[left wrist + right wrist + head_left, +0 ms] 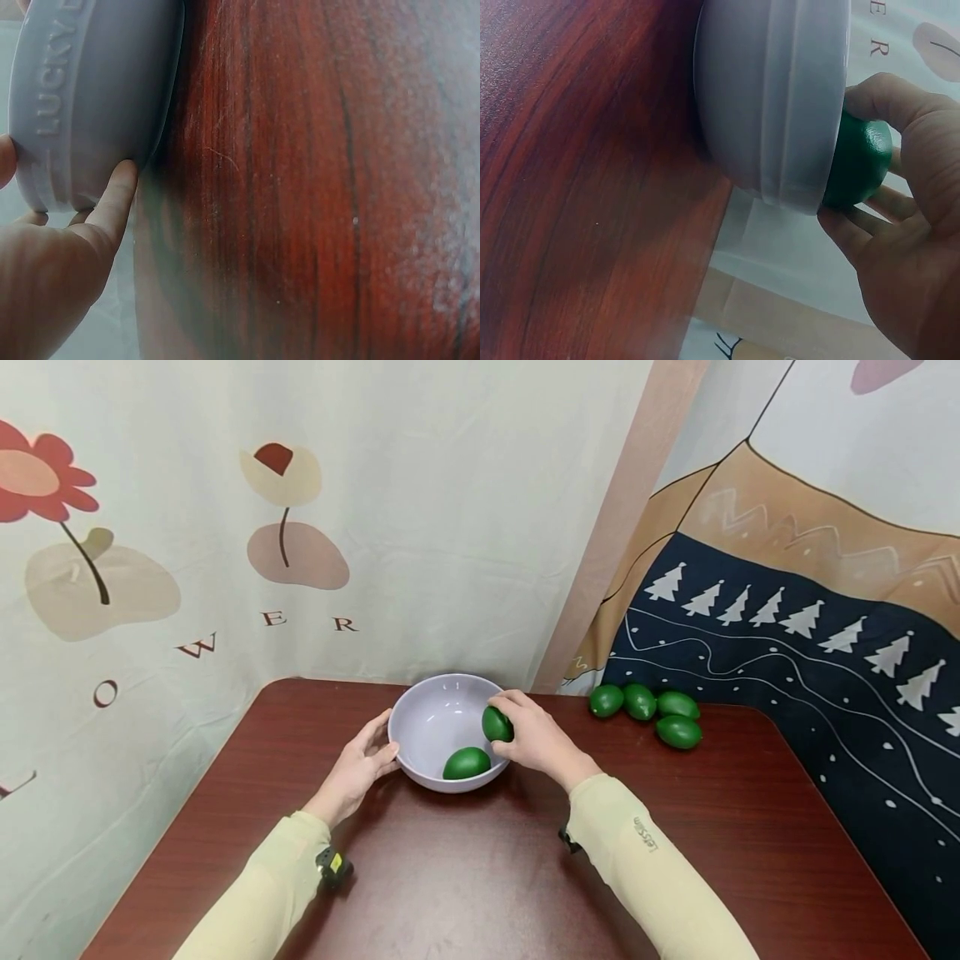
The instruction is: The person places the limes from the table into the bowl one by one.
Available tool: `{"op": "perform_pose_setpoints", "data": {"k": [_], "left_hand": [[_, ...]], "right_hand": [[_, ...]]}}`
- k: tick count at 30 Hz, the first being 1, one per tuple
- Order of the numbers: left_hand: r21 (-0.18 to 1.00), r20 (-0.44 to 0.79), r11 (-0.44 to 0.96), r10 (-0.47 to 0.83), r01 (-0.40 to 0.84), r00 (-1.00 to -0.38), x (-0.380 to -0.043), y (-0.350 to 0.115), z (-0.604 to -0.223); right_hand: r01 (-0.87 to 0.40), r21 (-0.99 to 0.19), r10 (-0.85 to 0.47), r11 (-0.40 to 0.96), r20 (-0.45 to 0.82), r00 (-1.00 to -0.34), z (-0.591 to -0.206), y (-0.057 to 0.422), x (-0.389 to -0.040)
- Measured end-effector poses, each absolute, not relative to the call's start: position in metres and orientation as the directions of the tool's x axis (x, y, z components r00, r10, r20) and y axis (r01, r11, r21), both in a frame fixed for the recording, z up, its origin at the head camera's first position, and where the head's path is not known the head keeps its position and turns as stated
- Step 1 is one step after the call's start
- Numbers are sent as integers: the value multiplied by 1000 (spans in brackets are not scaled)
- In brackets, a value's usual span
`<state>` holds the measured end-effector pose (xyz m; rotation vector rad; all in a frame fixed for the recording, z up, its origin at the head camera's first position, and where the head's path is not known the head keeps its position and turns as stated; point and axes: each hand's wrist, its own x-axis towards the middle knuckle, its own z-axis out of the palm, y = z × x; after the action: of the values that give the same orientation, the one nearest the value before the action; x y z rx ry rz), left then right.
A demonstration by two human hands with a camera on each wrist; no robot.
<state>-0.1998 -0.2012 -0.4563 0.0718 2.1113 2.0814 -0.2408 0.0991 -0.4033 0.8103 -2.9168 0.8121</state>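
A pale lavender bowl (pixel 427 727) stands near the table's back edge, with raised lettering on its side in the left wrist view. My left hand (pixel 360 772) holds it at the left, thumb by the rim and fingertips against the outer wall (pixel 112 120). One green lime (pixel 467 763) lies inside, toward the front. At the bowl's right side, my right hand (pixel 536 735) grips a second green lime (pixel 496 724) between thumb and fingers. From the right wrist view, that lime (pixel 859 161) shows at the rim, its lower part hidden behind the bowl wall.
Several more green limes (pixel 678 732) lie grouped at the table's back right. Behind the dark red-brown table (pixel 465 877) hang a pale flower-printed curtain (pixel 450 527) and a dark tree-printed cloth (pixel 750 652).
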Motion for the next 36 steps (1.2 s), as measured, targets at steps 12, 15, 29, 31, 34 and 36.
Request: {"op": "perform_pose_setpoints", "data": {"k": [12,15,29,31,34,36], "left_hand": [[995,-96,32,149,-92,-984,-199,-201,-456],[995,-94,33,149,-90,-984,-199,-201,-456],[996,-88,27,146,-85,-985,-200,-201,-457],[996,-90,28,145,-87,-985,-200,-201,-457],[996,-92,31,145,-88,-985,-200,-201,-457],[996,-93,32,145,-89,-985,-200,-201,-457]], "right_hand": [[-496,-378,-521,781,42,-853,-401,91,-244],[-509,-358,-536,783,30,-844,-400,89,-244],[-544,-322,-567,775,28,-823,-401,86,-245],[-545,-316,-568,776,24,-823,-401,86,-245],[-544,-309,-567,780,18,-823,-401,85,-246],[-544,-303,-568,782,12,-823,-401,84,-247]]}}
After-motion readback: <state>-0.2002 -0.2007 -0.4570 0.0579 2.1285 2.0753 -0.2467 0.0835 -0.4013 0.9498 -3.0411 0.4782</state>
